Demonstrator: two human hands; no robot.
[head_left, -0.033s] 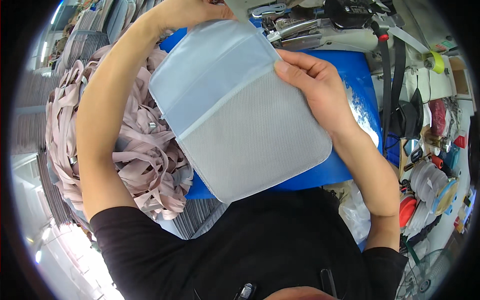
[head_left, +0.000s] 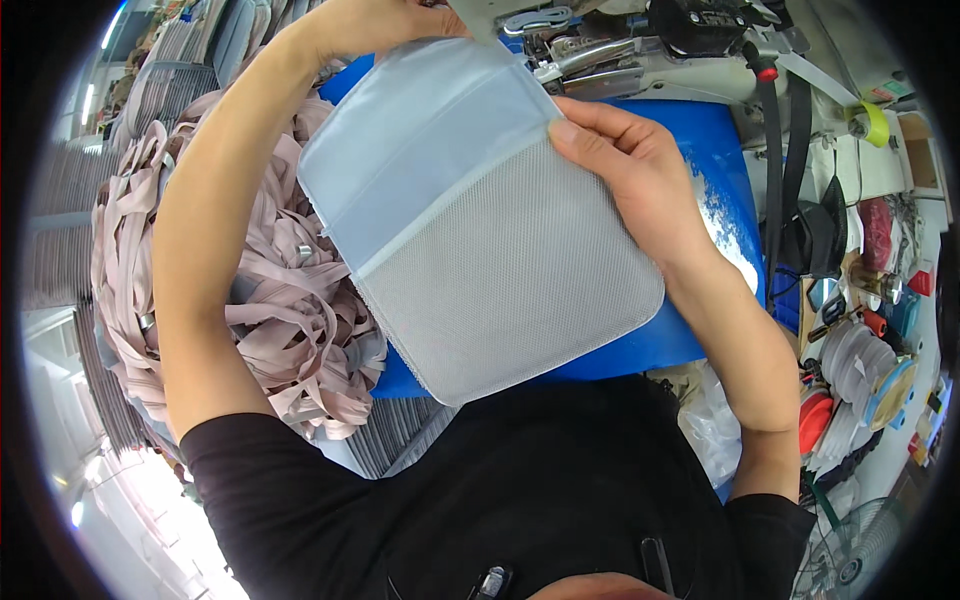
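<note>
A grey fabric panel [head_left: 500, 270] with rounded corners slants across the middle, its nearer part covered in mesh and its far part smooth and pale blue-grey. At its right edge, my right hand [head_left: 630, 165] pinches the fabric between thumb and fingers. My left hand [head_left: 390, 28] is closed at the far edge, its fingertips partly hidden by the pale body of a sewing machine [head_left: 480, 12]. The far end of the panel lies beside that machine, above a blue work surface [head_left: 715, 130].
A large heap of pink fabric strips [head_left: 300, 340] stands at the left, near stacks of grey pieces [head_left: 165, 100]. Black straps [head_left: 790, 150] hang at the right. Beyond them are white spools [head_left: 855, 365] and a fan [head_left: 850, 560]; a clear plastic bag [head_left: 710, 430] sits by my right forearm.
</note>
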